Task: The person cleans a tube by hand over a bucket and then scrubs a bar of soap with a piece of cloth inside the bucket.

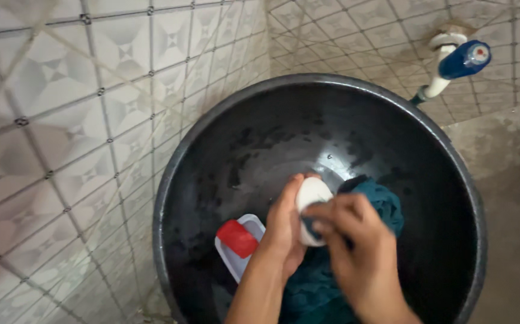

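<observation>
A white soap bar (311, 198) is clamped between the left hand (284, 228) and right hand (350, 240), inside the black basin (212, 138), above teal cloth (386, 204). A red-and-white container (239, 243) lies left of the soap.

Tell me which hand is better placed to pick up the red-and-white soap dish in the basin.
Left. The left hand is right beside the soap dish at the lower left of the black basin, though it cups the white soap bar. The right hand is farther off, over the teal cloth.
</observation>
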